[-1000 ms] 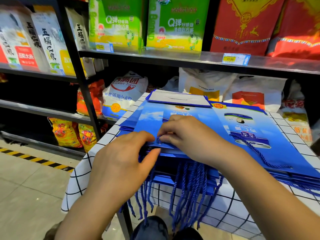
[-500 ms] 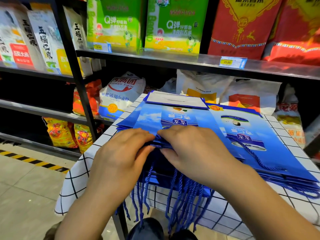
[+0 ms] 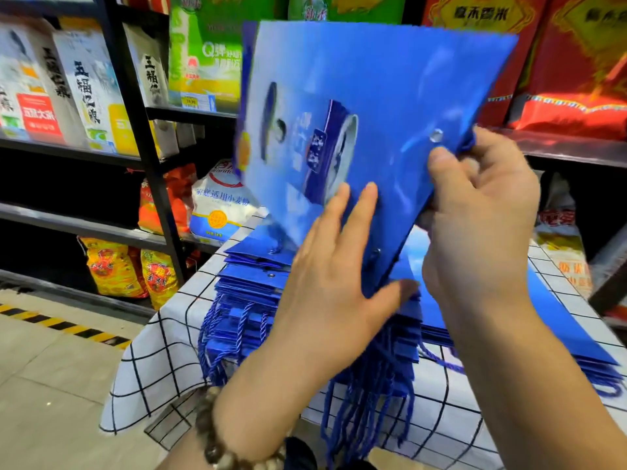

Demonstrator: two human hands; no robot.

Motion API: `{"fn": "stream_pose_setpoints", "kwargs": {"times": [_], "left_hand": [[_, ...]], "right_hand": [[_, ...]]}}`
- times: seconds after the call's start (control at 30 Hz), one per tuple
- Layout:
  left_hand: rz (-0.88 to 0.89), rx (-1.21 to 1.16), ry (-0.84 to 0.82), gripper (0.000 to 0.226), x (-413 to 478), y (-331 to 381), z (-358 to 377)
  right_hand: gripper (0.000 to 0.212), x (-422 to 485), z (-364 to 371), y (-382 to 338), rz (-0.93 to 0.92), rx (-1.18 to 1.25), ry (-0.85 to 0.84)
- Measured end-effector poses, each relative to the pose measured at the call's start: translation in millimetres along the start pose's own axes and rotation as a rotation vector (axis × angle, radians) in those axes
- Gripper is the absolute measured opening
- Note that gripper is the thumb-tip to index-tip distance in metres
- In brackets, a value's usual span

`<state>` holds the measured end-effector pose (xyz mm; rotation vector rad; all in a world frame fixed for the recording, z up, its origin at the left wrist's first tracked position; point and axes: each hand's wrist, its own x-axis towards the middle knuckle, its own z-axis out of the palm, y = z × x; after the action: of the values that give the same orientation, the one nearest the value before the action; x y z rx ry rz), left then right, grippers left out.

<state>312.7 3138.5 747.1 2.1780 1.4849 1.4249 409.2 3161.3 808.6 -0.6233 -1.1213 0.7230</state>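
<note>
In the centre of the frame, above the bench [image 3: 163,361] with its white, black-gridded cloth, a flat glossy blue paper gift bag [image 3: 390,79] is held up on a slant. Its printed face is turned toward the camera and its far corner reaches the upper right of the frame. The right grip [image 3: 481,205], a bare hand, is clenched on the bag's edge at centre right, with the thumb pressed on the face just below a small silver metal eyelet [image 3: 436,135]. The left grip [image 3: 325,293] lies released against the bag's lower part. Its fingers are straight and spread on the blue face, and its thumb reaches across the bottom corner, which is blurred. A brown beaded bracelet [image 3: 210,435] circles the left wrist at the bottom of the frame.

Below the held bag, a stack of matching flat blue paper bags [image 3: 251,283] rests on the bench, and their twisted blue rope handles [image 3: 369,395] hang over the near edge. In the left half of the frame stands a black metal shelf rack [image 3: 142,130], and a white flour sack [image 3: 220,205] sits on a shelf behind the bench.
</note>
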Motion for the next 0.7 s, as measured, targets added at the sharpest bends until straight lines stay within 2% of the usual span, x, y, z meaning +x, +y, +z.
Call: {"fn": "stream_pose_setpoints", "kwargs": {"times": [0.1,0.2,0.3,0.4,0.43,0.5,0.6,0.67,0.7], "left_hand": [[0.064,0.219,0.022,0.076,4.8,-9.9,-2.6],[0.085,0.331,-0.181,0.071,5.6,-20.0,-11.5],[0.014,0.34,-0.459,0.062,5.4,-33.4,-20.3],[-0.036,0.3,-0.596,0.055,8.4,-41.1,-24.2],[-0.051,0.282,-0.622,0.054,9.4,-42.4,-26.1],[-0.088,0.239,-0.657,0.053,11.4,-46.9,-31.0],[-0.092,0.246,-0.714,0.051,15.7,-52.6,-38.3],[-0.098,0.254,-0.717,0.051,17.1,-53.0,-40.1],[-0.097,0.254,-0.703,0.052,17.3,-52.4,-39.9]], "right_hand": [[0.033,-2.8,-10.1,13.2,0.244,0.137,0.076],[0.042,-10.6,-29.3,24.1,0.351,0.037,0.04],[0.031,-18.2,-47.6,31.3,0.462,-0.163,-0.046],[0.012,-23.9,-61.8,33.3,0.56,-0.287,-0.082],[0.006,-23.6,-66.9,31.8,0.577,-0.396,-0.098],[0.02,-20.9,-81.5,27.8,0.54,-0.755,-0.18],[0.039,-18.5,-92.6,19.5,0.28,-1.152,-0.213],[0.029,-20.6,-85.5,16.3,0.085,-1.237,-0.279],[0.021,-22.1,-78.5,17.3,0.031,-1.232,-0.363]]}}
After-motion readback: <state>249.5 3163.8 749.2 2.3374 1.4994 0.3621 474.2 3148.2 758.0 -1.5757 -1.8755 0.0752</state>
